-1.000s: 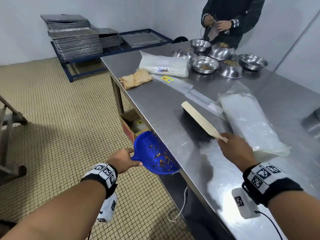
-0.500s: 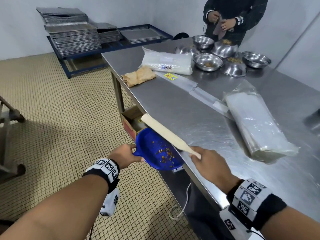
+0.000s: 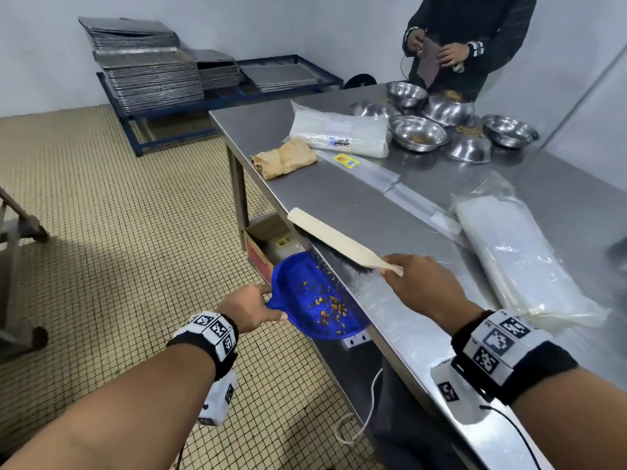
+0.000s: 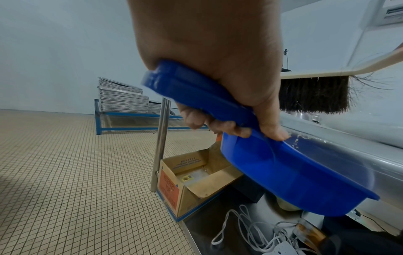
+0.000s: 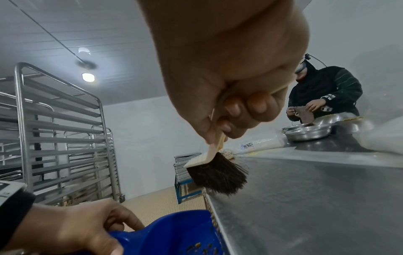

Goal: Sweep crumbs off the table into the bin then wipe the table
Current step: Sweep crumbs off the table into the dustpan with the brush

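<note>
My left hand (image 3: 249,310) grips the handle of a blue dustpan (image 3: 314,300), held just below the front edge of the steel table (image 3: 339,198). Brown crumbs (image 3: 327,305) lie inside the pan. My right hand (image 3: 415,284) grips the wooden handle of a dark-bristled brush (image 3: 336,240), whose bristles sit on the table right at the edge above the pan. In the left wrist view my fingers (image 4: 220,123) curl round the dustpan handle (image 4: 191,93) and the brush (image 4: 314,94) shows above the pan. The right wrist view shows the brush (image 5: 217,174) at the table edge.
On the table lie a beige cloth (image 3: 283,157), plastic-wrapped packs (image 3: 339,134) (image 3: 515,252) and several steel bowls (image 3: 419,132). Another person (image 3: 464,39) stands at the far end. An open cardboard box (image 4: 194,181) and cables (image 4: 250,231) sit under the table. Stacked trays (image 3: 146,66) stand behind.
The brush swept left from mid-table to over the dustpan, then drew back a little onto the table edge. The dustpan stays at the edge with more crumbs in it.
</note>
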The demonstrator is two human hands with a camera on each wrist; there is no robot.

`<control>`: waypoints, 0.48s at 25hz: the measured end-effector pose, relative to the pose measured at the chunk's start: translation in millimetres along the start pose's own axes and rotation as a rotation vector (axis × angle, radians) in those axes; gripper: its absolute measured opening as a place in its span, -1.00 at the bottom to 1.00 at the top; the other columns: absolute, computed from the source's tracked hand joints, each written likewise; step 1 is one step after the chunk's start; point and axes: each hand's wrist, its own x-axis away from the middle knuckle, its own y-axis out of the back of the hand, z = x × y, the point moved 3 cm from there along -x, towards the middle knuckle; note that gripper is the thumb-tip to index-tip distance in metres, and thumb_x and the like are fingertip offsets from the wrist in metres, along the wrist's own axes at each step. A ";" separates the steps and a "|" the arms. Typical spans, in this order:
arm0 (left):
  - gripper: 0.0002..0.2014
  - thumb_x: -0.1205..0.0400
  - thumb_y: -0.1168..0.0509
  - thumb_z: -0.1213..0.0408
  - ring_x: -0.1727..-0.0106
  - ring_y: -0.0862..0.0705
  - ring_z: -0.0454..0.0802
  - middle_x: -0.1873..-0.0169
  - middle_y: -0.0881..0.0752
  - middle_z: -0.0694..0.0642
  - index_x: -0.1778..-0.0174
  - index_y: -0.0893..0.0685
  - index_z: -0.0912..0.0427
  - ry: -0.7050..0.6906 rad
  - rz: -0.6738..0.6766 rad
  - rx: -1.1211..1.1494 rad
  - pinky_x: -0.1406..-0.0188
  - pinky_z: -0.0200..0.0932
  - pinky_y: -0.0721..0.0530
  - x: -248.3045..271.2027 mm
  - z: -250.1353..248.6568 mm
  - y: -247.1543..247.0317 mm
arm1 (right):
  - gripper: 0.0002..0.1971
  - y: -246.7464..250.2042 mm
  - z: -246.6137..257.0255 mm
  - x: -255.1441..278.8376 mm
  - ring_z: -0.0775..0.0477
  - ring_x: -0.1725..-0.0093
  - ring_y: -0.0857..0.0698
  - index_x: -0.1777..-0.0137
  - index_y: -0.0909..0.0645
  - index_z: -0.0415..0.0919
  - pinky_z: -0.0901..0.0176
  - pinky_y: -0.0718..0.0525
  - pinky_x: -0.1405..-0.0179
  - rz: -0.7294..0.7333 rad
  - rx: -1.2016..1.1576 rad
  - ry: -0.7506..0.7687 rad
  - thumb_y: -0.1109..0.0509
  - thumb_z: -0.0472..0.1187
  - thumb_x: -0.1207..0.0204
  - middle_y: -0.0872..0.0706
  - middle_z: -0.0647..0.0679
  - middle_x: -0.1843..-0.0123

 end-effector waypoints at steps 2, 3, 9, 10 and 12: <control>-0.27 -0.37 -0.52 -0.21 0.11 -0.69 -0.08 0.25 -0.71 -0.09 -0.46 -0.55 -0.07 0.011 -0.015 0.002 0.16 -0.17 -0.54 -4.4 0.7 2.7 | -0.68 4.6 -3.7 -12.6 -0.21 -0.15 -0.68 -0.34 -0.59 0.18 -0.02 -0.62 -0.09 -0.001 0.045 0.029 -0.23 0.06 -0.63 -0.76 -0.06 -0.13; -0.23 -0.37 -0.52 -0.21 0.09 -0.69 -0.08 0.22 -0.72 -0.08 -0.49 -0.53 -0.05 0.030 -0.022 0.006 0.11 -0.17 -0.56 -7.1 1.9 3.1 | -0.68 5.4 -5.3 -20.2 -0.21 -0.13 -0.69 -0.35 -0.59 0.17 -0.02 -0.63 -0.06 0.002 0.080 0.063 -0.22 0.06 -0.63 -0.77 -0.07 -0.11; -0.17 -0.40 -0.51 -0.20 -0.01 -0.71 -0.08 0.07 -0.79 0.00 -0.56 -0.44 0.03 0.092 -0.036 0.026 -0.08 -0.12 -0.63 -11.4 -5.5 3.7 | -0.68 6.0 -0.8 -52.1 -0.23 -0.11 -0.69 -0.35 -0.57 0.13 -0.01 -0.61 -0.01 0.062 0.181 0.236 -0.17 0.03 -0.65 -0.76 -0.10 -0.10; -0.18 -0.40 -0.52 -0.19 -0.02 -0.72 -0.07 0.07 -0.79 0.01 -0.56 -0.44 0.02 0.099 -0.034 0.035 -0.10 -0.11 -0.64 -11.3 -6.6 2.2 | -0.67 7.6 1.2 -56.1 -0.23 -0.12 -0.69 -0.36 -0.56 0.14 0.00 -0.60 -0.02 0.061 0.183 0.241 -0.17 0.04 -0.65 -0.75 -0.10 -0.12; -0.19 -0.40 -0.53 -0.17 0.00 -0.72 -0.08 0.08 -0.77 -0.03 -0.56 -0.45 0.00 0.107 -0.036 0.050 -0.09 -0.11 -0.64 -12.2 -7.1 1.7 | -0.67 13.9 4.0 -63.6 -0.24 -0.17 -0.67 -0.38 -0.55 0.13 0.00 -0.59 -0.05 0.044 0.198 0.235 -0.16 0.04 -0.66 -0.74 -0.11 -0.15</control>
